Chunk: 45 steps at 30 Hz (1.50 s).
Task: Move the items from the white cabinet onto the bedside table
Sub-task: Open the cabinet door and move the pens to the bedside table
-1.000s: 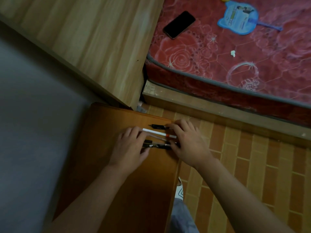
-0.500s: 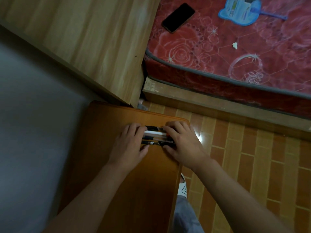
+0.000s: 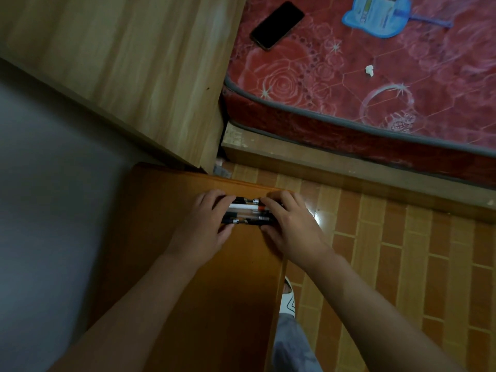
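A bundle of several pens [image 3: 245, 214], black ones and a white one with an orange band, lies pressed together near the far right corner of the brown bedside table [image 3: 201, 304]. My left hand [image 3: 204, 226] grips the bundle's left end, fingers over the top and thumb below. At the right end, my right hand [image 3: 292, 226] grips it the same way. The ends of the pens are hidden under my fingers.
A light wooden panel [image 3: 134, 63] rises behind the table. To the right is a bed with a red mattress [image 3: 375, 84] carrying a black phone [image 3: 277, 24] and a blue hand fan [image 3: 375, 16]. Brick-patterned floor [image 3: 389, 264] lies right of the table. A pale grey surface [image 3: 40, 197] fills the left.
The pens lay spread apart a second ago; both hands have pushed them together into one tight bundle. The view has shifted slightly downward.
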Each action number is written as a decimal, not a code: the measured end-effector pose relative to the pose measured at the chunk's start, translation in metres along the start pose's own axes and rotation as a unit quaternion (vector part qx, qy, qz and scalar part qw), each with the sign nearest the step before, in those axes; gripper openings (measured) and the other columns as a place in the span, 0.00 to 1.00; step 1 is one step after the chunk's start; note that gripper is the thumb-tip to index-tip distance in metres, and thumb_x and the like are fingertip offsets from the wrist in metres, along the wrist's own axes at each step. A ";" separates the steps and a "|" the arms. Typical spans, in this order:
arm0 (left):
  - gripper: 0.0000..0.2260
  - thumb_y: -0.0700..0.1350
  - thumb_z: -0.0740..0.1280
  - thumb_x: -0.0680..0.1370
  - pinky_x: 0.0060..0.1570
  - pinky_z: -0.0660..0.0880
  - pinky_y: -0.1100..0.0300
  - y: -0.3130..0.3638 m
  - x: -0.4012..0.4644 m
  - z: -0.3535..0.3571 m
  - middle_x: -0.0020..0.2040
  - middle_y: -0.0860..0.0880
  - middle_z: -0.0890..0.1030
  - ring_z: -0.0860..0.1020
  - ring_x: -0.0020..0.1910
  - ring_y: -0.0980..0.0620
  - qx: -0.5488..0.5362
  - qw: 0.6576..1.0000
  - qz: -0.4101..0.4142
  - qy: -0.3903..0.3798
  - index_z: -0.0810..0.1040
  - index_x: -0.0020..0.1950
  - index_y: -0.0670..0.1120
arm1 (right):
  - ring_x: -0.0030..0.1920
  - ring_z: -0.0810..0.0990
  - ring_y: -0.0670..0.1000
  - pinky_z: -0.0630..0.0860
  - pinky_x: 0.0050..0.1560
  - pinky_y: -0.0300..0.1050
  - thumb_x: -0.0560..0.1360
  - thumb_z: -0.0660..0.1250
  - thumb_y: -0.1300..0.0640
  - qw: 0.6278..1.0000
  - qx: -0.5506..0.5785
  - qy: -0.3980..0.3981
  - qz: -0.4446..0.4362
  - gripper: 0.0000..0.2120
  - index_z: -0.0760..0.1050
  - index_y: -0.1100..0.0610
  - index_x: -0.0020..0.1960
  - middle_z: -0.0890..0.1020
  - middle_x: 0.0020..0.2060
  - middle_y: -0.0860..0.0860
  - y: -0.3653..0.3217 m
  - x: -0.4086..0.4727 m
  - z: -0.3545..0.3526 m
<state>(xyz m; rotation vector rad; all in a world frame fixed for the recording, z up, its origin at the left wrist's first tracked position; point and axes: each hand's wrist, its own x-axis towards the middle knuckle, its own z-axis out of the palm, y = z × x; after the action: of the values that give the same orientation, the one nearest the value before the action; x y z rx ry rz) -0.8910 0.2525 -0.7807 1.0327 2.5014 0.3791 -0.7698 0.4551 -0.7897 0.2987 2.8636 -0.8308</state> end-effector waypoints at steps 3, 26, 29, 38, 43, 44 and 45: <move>0.27 0.49 0.72 0.77 0.61 0.74 0.57 -0.001 0.011 -0.004 0.69 0.53 0.68 0.67 0.68 0.52 0.007 1.000 0.008 0.011 0.69 0.75 0.50 | 0.64 0.69 0.51 0.76 0.60 0.48 0.77 0.73 0.49 1.000 -0.004 0.007 0.003 0.29 0.69 0.52 0.76 0.71 0.66 0.49 0.001 0.007 -0.002; 0.11 0.46 0.67 0.81 0.42 0.66 0.72 -0.002 0.005 -0.007 0.62 0.53 0.70 0.70 0.52 0.60 -0.064 0.996 -0.051 0.019 0.75 0.64 0.50 | 0.61 0.70 0.48 0.75 0.61 0.49 0.79 0.71 0.48 0.996 0.063 0.036 0.056 0.24 0.74 0.53 0.73 0.73 0.63 0.49 0.004 0.005 -0.007; 0.13 0.47 0.66 0.81 0.44 0.68 0.72 0.002 0.003 -0.004 0.64 0.54 0.68 0.69 0.53 0.61 -0.078 0.995 -0.055 0.016 0.74 0.66 0.50 | 0.62 0.70 0.49 0.75 0.63 0.50 0.77 0.72 0.46 0.997 0.058 0.020 0.050 0.27 0.73 0.52 0.74 0.72 0.64 0.48 0.001 0.004 -0.004; 0.26 0.51 0.69 0.79 0.68 0.71 0.54 0.003 0.005 -0.006 0.75 0.52 0.64 0.64 0.73 0.51 -0.012 1.000 0.001 0.000 0.68 0.75 0.51 | 0.59 0.69 0.48 0.75 0.58 0.48 0.75 0.74 0.46 1.000 0.018 0.005 0.021 0.26 0.74 0.50 0.71 0.74 0.61 0.46 0.010 0.004 -0.014; 0.24 0.50 0.70 0.79 0.66 0.73 0.52 0.007 0.004 0.001 0.75 0.53 0.64 0.64 0.74 0.50 -0.014 1.000 0.000 0.003 0.70 0.74 0.53 | 0.60 0.69 0.46 0.73 0.61 0.44 0.73 0.76 0.44 0.999 0.027 0.006 0.029 0.31 0.74 0.51 0.72 0.73 0.62 0.46 0.014 -0.001 -0.016; 0.24 0.50 0.70 0.79 0.65 0.74 0.52 0.007 0.004 0.002 0.74 0.53 0.64 0.64 0.74 0.50 -0.015 1.000 -0.002 0.008 0.70 0.74 0.53 | 0.61 0.69 0.46 0.73 0.61 0.44 0.72 0.77 0.44 0.999 0.031 0.008 0.030 0.32 0.74 0.51 0.72 0.73 0.62 0.46 0.015 -0.003 -0.017; 0.24 0.50 0.70 0.79 0.65 0.74 0.53 0.007 0.003 0.003 0.74 0.53 0.64 0.64 0.73 0.50 -0.015 1.000 -0.003 0.012 0.70 0.74 0.53 | 0.61 0.69 0.46 0.73 0.61 0.43 0.72 0.78 0.45 0.999 0.035 0.012 0.032 0.32 0.74 0.52 0.72 0.73 0.63 0.46 0.017 -0.005 -0.017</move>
<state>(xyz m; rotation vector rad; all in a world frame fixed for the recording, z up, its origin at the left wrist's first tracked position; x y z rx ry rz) -0.8873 0.2603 -0.7813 1.0137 2.5122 0.4273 -0.7628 0.4772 -0.7834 0.4081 2.8353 -0.9241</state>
